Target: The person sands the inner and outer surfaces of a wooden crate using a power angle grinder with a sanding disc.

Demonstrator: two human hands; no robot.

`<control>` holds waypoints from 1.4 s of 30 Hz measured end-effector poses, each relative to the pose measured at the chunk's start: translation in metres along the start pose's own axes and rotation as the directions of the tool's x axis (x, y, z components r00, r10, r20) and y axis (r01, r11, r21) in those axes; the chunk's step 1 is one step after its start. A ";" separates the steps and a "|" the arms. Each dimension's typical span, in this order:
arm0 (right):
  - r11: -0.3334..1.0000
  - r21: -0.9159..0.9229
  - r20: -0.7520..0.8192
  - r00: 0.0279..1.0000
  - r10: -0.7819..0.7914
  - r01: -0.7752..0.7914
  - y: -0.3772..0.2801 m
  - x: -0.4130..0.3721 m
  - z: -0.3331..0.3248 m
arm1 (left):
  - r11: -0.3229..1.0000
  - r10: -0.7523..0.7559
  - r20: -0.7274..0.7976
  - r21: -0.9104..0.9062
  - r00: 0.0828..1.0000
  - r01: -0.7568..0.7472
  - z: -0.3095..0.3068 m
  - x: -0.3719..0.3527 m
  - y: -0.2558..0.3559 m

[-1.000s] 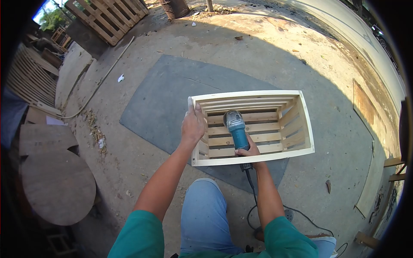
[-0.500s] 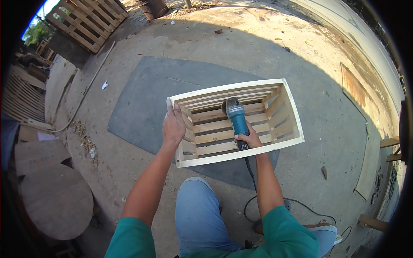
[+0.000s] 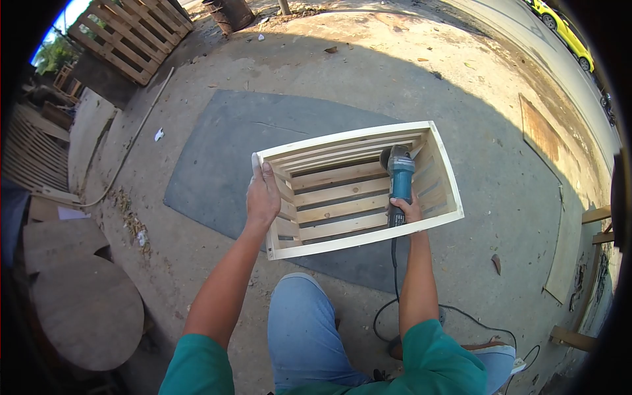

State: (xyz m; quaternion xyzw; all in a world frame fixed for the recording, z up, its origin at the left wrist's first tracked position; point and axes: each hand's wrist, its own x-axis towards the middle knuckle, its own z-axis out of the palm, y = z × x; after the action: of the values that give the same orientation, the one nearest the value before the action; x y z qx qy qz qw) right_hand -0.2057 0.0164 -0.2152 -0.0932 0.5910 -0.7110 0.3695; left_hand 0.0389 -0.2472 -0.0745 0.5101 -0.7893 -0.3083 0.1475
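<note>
A slatted wooden crate (image 3: 342, 226) of pale wood lies open side up in front of me, tilted slightly. My left hand (image 3: 263, 197) grips the crate's left end, its fingers along the outside of the top corner. Inside the crate, my right hand (image 3: 408, 209) is wrapped round the lower body of a teal angle grinder (image 3: 400, 174). The grinder's metal head and disc point away from me, close to the far slatted side near the right end. A black cord (image 3: 395, 260) runs from its handle down over the crate's near rim.
Under the crate is a dark grey sheet (image 3: 224, 145) on the concrete. The cord loops on the ground by my right leg. Round boards (image 3: 85, 309) lie at left, a pallet (image 3: 131, 36) leans at the back left, and a plank (image 3: 543, 135) lies at right.
My right hand has moved the angle grinder to the right along the inside of the crate. My left hand keeps its hold on the left end. A yellow car has appeared on the road.
</note>
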 end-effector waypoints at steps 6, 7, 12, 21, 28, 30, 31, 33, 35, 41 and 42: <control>1.000 -0.027 0.059 0.998 0.001 0.001 0.009 -0.006 0.030 | 1.000 0.013 -0.030 0.008 0.999 -0.013 0.001 -0.002 0.001; 0.999 -0.038 0.092 0.996 0.000 0.004 0.014 -0.008 0.040 | 1.000 0.025 -0.036 0.001 0.999 -0.025 0.002 -0.002 0.000; 0.992 -0.125 0.259 0.964 0.067 -0.035 0.032 -0.019 0.097 | 1.000 0.010 -0.028 -0.011 1.000 -0.011 0.002 0.000 -0.003; 0.982 -0.148 0.210 0.967 0.145 -0.115 0.047 -0.092 0.090 | 0.999 -0.021 -0.015 -0.049 1.000 0.020 0.000 -0.001 -0.001; 0.937 -0.147 -0.075 0.948 0.309 -0.317 0.012 -0.226 0.033 | 0.988 -0.008 -0.031 -0.151 0.999 0.004 -0.001 -0.002 -0.005; 0.938 -0.122 -0.125 0.942 0.311 -0.326 0.005 -0.254 0.020 | 0.986 -0.013 -0.030 -0.165 0.999 0.008 -0.002 -0.001 -0.007; 0.931 -0.113 -0.146 0.932 0.330 -0.347 0.001 -0.265 0.015 | 0.988 -0.020 -0.013 -0.156 1.000 0.017 -0.003 0.001 -0.007; 0.919 -0.092 -0.204 0.911 0.359 -0.383 -0.009 -0.286 0.002 | 0.992 -0.020 -0.012 -0.122 1.000 0.019 -0.001 0.001 -0.008; 0.933 -0.086 -0.261 0.912 0.318 -0.350 -0.020 -0.305 -0.011 | 0.997 0.012 -0.039 -0.074 0.999 -0.015 0.004 0.002 -0.009; 0.990 -0.101 -0.449 0.892 0.043 -0.098 -0.096 -0.359 -0.047 | 0.999 0.007 0.008 -0.031 1.000 -0.006 0.002 0.003 -0.010; 0.995 -0.101 -0.470 0.882 -0.032 -0.018 -0.124 -0.367 -0.047 | 1.000 -0.007 0.015 -0.010 1.000 0.007 0.000 0.001 -0.008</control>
State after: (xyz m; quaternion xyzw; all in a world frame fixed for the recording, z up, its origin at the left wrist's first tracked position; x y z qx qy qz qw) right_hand -0.0237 0.2896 -0.0047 0.0611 0.6984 -0.6823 0.2072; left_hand 0.0438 -0.2507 -0.0800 0.5098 -0.7871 -0.3165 0.1429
